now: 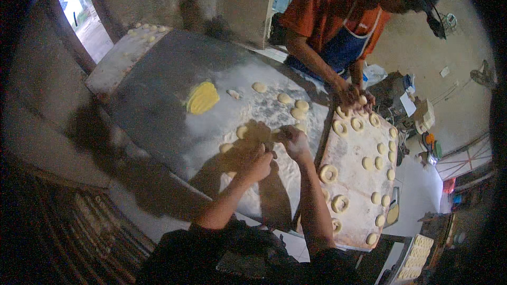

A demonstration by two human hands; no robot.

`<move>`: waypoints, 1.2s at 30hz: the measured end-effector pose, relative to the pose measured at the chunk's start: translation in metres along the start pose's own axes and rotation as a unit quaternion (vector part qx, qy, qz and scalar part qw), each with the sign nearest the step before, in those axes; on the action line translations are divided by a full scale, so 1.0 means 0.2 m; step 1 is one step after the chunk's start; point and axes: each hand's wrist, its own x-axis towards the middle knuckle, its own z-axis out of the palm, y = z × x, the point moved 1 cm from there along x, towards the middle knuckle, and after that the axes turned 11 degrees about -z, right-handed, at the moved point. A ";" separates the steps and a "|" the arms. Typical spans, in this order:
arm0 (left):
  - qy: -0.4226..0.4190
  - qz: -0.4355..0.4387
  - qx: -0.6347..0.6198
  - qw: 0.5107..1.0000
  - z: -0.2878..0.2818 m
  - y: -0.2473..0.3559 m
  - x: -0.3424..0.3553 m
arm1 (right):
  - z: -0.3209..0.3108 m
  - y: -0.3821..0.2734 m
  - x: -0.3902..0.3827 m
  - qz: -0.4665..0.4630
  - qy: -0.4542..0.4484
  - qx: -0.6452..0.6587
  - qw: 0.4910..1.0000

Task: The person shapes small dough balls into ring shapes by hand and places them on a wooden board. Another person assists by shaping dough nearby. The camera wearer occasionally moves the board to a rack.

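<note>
Over the floured part of the table, my right hand has its fingers curled round a pale piece of dough. Just to the left and nearer me, my left hand is closed with its thumb beside the fingers; anything in it is hidden. Round dough balls lie scattered beyond my hands, and a few more, such as one dough ball, sit in the shadow to their left. A flattened yellow mass rests farther back on the dark tabletop.
At right, a floured board carries several dough rings and dough balls. Across it, a co-worker's hands handle dough. More dough balls lie on a pale board at far left. A filled tray stands low at right.
</note>
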 end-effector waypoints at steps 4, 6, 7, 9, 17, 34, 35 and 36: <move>0.072 -0.094 -0.196 0.973 -0.04 -0.16 -0.01 | 0.27 -0.01 0.25 -0.027 -0.103 -0.297 0.949; 0.111 -0.084 -0.169 0.976 -0.10 -0.25 0.02 | 0.32 -0.02 0.28 -0.058 -0.044 -0.371 0.926; 0.136 -0.078 -0.157 0.975 -0.14 -0.28 0.06 | 0.33 -0.03 0.28 -0.083 -0.043 -0.374 0.923; 0.121 -0.100 -0.160 0.974 -0.22 -0.30 0.12 | 0.30 -0.06 0.27 -0.084 -0.085 -0.290 0.949; -0.026 -0.070 -0.426 0.902 -0.58 -0.11 0.24 | 0.19 -0.36 0.11 0.032 0.004 0.286 0.958; -0.184 0.002 -0.755 0.630 -0.36 0.20 0.13 | 0.06 -0.37 -0.27 0.087 0.232 0.104 0.963; -0.212 0.026 -0.697 0.685 -0.34 0.21 0.11 | 0.03 -0.40 -0.31 0.012 0.190 0.034 0.981; -0.193 0.021 -0.604 0.773 -0.29 0.25 0.09 | 0.01 -0.42 -0.36 -0.023 0.172 0.115 0.978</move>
